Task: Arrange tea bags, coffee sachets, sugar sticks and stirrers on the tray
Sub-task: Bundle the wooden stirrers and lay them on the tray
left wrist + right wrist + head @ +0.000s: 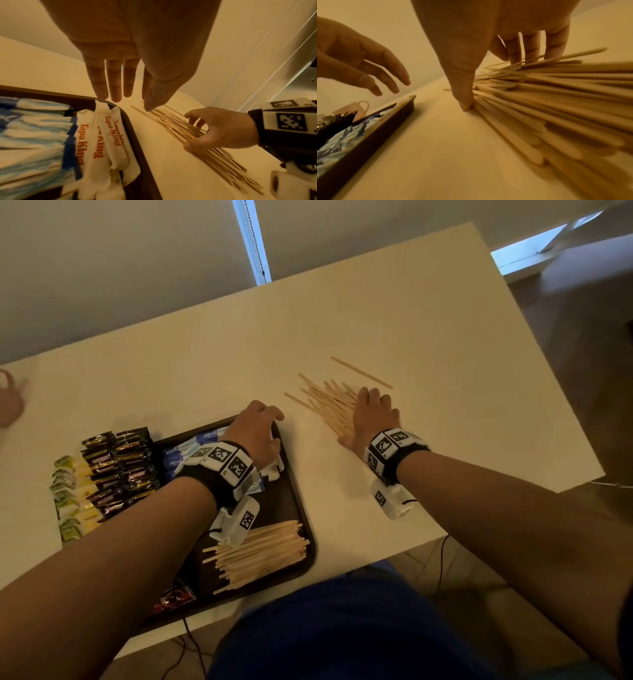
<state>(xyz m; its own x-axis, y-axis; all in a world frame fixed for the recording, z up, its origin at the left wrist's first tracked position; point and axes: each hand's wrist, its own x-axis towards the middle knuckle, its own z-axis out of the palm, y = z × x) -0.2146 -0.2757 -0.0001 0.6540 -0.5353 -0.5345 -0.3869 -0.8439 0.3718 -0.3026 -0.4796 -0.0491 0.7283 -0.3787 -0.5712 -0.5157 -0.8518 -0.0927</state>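
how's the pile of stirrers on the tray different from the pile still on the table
The tray pile lies in a fairly tidy bundle inside the tray; the table pile is fanned out loose, with one stick apart. No hand touches the tray pile; the right hand presses on the table pile. Both are the same plain wooden sticks.

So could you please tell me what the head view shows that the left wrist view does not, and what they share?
Only the head view shows the stirrers already on the tray, the dark coffee sachets, the green and yellow tea bags and one stray stirrer. Only the left wrist view shows the "Tapa King" print on the white sachets. Both show the tray, the loose stirrers on the table under the right hand, and the left hand.
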